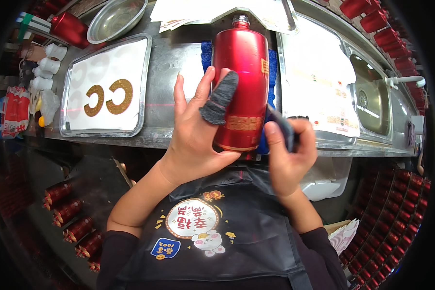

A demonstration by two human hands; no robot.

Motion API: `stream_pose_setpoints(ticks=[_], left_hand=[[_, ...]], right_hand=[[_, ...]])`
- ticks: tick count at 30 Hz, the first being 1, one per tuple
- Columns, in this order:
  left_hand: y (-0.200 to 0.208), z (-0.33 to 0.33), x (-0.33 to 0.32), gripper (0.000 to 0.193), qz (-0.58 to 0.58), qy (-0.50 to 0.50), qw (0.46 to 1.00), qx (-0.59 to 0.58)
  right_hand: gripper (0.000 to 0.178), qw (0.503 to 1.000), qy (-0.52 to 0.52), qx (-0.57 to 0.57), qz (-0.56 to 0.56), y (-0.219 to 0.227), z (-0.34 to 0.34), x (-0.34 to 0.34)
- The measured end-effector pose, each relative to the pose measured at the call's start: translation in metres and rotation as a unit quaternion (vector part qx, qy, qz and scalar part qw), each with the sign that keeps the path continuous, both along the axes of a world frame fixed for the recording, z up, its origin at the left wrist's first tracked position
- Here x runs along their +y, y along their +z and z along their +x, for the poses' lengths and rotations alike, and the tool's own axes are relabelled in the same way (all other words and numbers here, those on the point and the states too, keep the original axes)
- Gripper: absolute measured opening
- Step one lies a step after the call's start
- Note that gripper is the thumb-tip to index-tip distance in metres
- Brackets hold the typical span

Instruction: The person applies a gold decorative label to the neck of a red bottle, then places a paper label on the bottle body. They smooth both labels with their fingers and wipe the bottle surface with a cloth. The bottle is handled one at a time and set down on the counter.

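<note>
A glossy red bottle (241,92) with gold bands of lettering lies with its bare neck pointing away from me, over a blue cloth (206,55). My left hand (195,128) grips its left side, thumb near the base and a grey fabric sleeve (220,99) on one finger. Close to the bottle's lower right side is my right hand (295,154), its fingers bent inward. A dark grey piece (286,129) shows between thumb and fingers; whether it is a finger sleeve or a held tool I cannot tell.
A metal tray (142,96) at left carries a white sheet with two gold C-shaped pieces (119,95). Behind it stands a metal bowl (112,21). Printed sheets (314,82) lie right, before a sink (372,92). Red bottles (391,222) stand in rows on both sides.
</note>
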State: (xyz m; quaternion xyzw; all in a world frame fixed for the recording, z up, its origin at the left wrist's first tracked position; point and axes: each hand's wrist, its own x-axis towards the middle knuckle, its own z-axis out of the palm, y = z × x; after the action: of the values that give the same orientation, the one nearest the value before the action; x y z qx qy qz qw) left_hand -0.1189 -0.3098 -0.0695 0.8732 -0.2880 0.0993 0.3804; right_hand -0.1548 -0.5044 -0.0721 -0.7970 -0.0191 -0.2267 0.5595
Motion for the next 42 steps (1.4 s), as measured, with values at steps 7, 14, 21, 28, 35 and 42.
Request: stream_pose_setpoints(ticks=[7,14,21,28,35,42], left_hand=[[-0.011,0.003,-0.007,0.081,-0.022,0.004,0.999,-0.027],[-0.009,0.0,-0.007,0.112,-0.2,0.01,0.977,0.076],[-0.012,-0.001,-0.021,0.076,-0.222,0.056,0.969,0.09],[-0.02,0.008,-0.001,0.072,-0.265,-0.04,0.952,0.151],[-0.015,0.008,0.019,0.066,-0.44,-0.097,0.831,0.325],[-0.007,-0.001,0.046,0.069,-0.478,-0.048,0.805,0.347]], right_hand=[[0.028,0.956,0.043,-0.107,-0.269,0.007,-0.015,0.019],[0.016,0.999,-0.028,-0.015,0.019,0.013,-0.012,0.004],[0.018,0.99,-0.059,-0.009,-0.127,-0.005,-0.015,0.01],[0.033,0.949,0.098,-0.108,-0.278,0.018,-0.013,0.028],[0.027,0.903,0.023,-0.204,-0.378,0.026,0.002,0.04],[0.039,0.935,0.11,-0.159,-0.299,0.035,-0.009,0.03]])
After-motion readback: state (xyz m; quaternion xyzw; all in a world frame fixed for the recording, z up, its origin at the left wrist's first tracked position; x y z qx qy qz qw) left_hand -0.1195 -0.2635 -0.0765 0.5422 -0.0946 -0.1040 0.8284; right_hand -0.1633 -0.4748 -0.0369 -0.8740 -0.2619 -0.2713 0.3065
